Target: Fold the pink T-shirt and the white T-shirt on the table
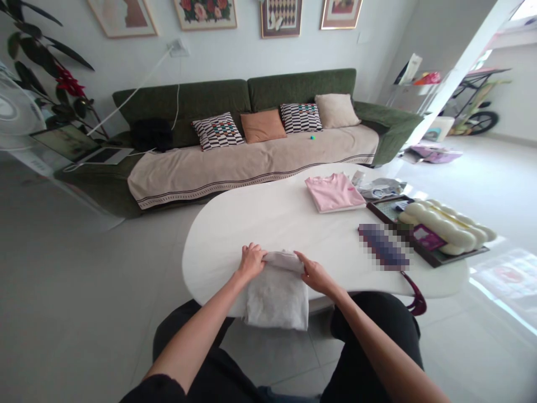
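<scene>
A light grey folded garment [277, 294] lies on the near side of the white table, and its lower part hangs over the front edge. Its far end is turned over into a narrow fold. My left hand [251, 261] grips the left end of that fold between thumb and fingers. At the fold's right end, my right hand [314, 272] pinches the cloth, its index finger along the top. Farther back on the table lies a folded pink shirt [335, 192], apart from both hands.
The white oval table [222, 224] stands before my knees. On its right are a dark tray [440, 258] bearing a cream puffy tissue-box cover [447, 224], a clear plastic bag [384, 188] and a blurred-out object [384, 246] with a dark red strap. A green sofa [302, 89] stands behind.
</scene>
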Demonstrator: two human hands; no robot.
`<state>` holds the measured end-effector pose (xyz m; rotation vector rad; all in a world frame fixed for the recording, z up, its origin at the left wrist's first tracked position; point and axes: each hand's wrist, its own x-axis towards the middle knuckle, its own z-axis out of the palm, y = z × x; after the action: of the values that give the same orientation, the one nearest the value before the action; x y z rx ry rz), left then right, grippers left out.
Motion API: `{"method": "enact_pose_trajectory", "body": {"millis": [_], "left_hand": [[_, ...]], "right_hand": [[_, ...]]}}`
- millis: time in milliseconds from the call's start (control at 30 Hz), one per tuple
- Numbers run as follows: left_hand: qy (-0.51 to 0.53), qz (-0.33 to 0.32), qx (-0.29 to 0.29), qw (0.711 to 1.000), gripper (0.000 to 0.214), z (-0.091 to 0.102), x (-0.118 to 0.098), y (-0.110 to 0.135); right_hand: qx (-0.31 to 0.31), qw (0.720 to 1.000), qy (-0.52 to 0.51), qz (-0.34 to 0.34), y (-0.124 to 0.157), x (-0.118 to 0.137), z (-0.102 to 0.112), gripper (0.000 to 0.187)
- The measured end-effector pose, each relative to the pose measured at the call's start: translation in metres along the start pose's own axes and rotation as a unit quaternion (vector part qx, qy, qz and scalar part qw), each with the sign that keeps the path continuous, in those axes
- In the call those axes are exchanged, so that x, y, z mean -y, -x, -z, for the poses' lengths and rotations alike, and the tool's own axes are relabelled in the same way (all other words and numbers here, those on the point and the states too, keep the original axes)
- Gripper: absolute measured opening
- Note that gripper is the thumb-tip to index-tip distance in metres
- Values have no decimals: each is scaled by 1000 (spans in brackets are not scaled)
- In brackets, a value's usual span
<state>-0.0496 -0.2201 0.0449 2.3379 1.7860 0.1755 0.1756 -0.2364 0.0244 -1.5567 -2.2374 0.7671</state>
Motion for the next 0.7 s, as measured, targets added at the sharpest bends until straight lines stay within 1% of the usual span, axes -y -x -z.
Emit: {"method": "enact_pose_trajectory", "body": {"millis": [100, 167, 233, 333, 400, 433, 500, 567, 633, 700], "left_hand": [[-6, -82, -34, 996, 18, 18, -2, 22], [10, -149, -53, 987, 17, 31, -3, 42], [40, -218, -55, 974, 15, 45, -7, 66], [102, -307, -31, 946, 14, 68, -22, 103], [152, -345, 6, 926, 12, 83, -36, 124], [179, -360, 35, 915, 12, 90, -43, 133], [230, -372, 107, 893, 12, 103, -56, 147], [264, -355, 166, 881, 10, 115, -63, 157], [276, -302, 192, 892, 11, 127, -66, 163], [277, -237, 190, 912, 18, 141, -66, 164]], "right_hand": [[18, 999, 11, 25, 19, 8, 14, 57], [38, 998, 7, 55, 36, 17, 23, 61], [93, 990, 7, 109, 55, 30, 34, 71], [192, 963, 27, 188, 84, 55, 54, 75], [237, 945, 34, 221, 99, 73, 70, 72], [258, 937, 31, 234, 104, 81, 79, 70], [302, 918, 9, 257, 112, 94, 95, 66], [339, 899, -23, 275, 117, 104, 109, 56], [360, 887, -61, 283, 121, 109, 118, 45], [361, 886, -102, 272, 123, 113, 125, 34]]}}
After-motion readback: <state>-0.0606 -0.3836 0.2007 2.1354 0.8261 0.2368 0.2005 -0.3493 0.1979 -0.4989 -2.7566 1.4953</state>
